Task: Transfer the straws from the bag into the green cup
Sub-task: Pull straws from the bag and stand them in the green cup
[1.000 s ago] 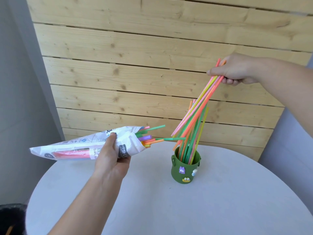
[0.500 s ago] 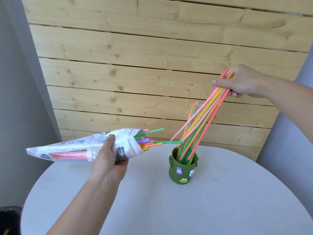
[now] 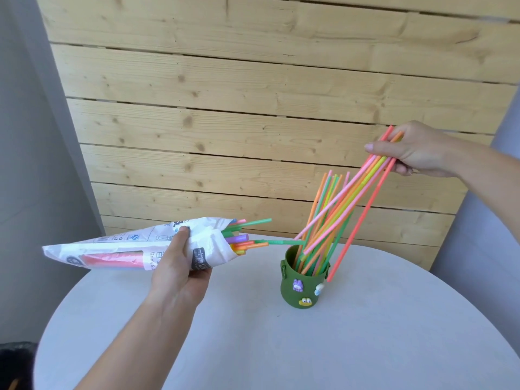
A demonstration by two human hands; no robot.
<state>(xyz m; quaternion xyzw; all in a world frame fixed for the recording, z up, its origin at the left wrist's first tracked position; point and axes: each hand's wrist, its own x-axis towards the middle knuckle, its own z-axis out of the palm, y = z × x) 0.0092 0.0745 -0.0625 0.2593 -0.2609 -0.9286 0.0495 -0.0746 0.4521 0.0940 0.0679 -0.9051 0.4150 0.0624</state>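
A green cup (image 3: 302,288) with small stuck-on figures stands on the round white table (image 3: 365,347) and holds several coloured straws. My right hand (image 3: 413,149), up and to the right of the cup, grips the top ends of a bunch of straws (image 3: 351,205) that slant down into the cup. One coral straw (image 3: 363,215) of that bunch hangs outside the cup's right rim. My left hand (image 3: 180,266) holds a white printed bag (image 3: 121,247) lying level, its open mouth facing the cup, with more straws (image 3: 244,237) sticking out.
A wall of pale wooden planks (image 3: 253,122) rises right behind the table. Grey walls flank it on both sides. Something dark (image 3: 14,361) sits low at the left, beside the table's edge.
My right hand has come down and to the right with the bunch, pushing the straws deeper into the cup. One coral straw now lies outside the rim. The bag stays level.
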